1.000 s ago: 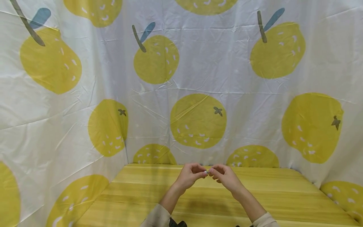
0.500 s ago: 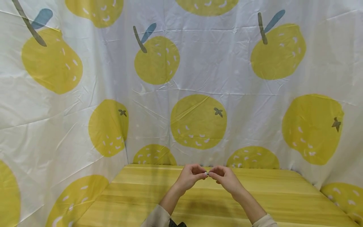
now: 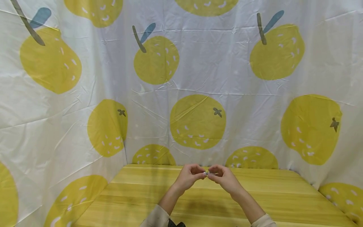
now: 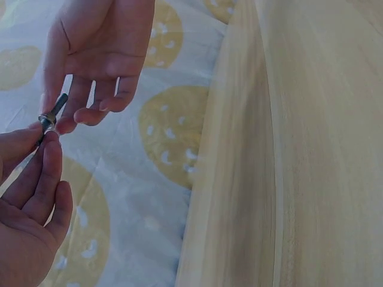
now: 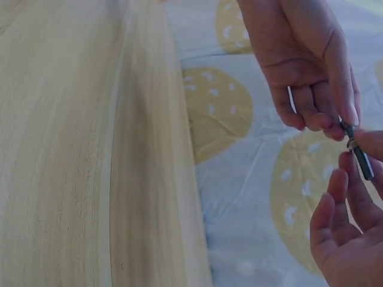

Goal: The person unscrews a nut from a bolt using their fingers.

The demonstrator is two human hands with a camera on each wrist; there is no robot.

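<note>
Both hands meet in the air over the table in the head view, around a small dark metal bolt [image 3: 213, 173]. My left hand [image 3: 187, 176] pinches one end of the bolt between thumb and fingers. From the right, my right hand [image 3: 226, 178] has its thumb and fingertips at a ring-like nut [image 5: 352, 144] partway along the bolt. Past the nut, the bare shank of the bolt [image 5: 363, 165] sticks out toward the right palm. The left wrist view also shows this bolt [image 4: 58, 105] slanting between both sets of fingertips, its held end covered by the left fingers.
Beneath the hands lies a wooden table [image 3: 255, 192] with a yellowish grain. A white curtain [image 3: 204, 72] printed with yellow fruit hangs behind it and along both sides. Light sleeves [image 3: 158, 216] cover the forearms.
The right thumb and fingertips have shifted left along the bolt, toward the left hand. More of the shank now shows beyond them. The left hand has stayed nearly in place.
</note>
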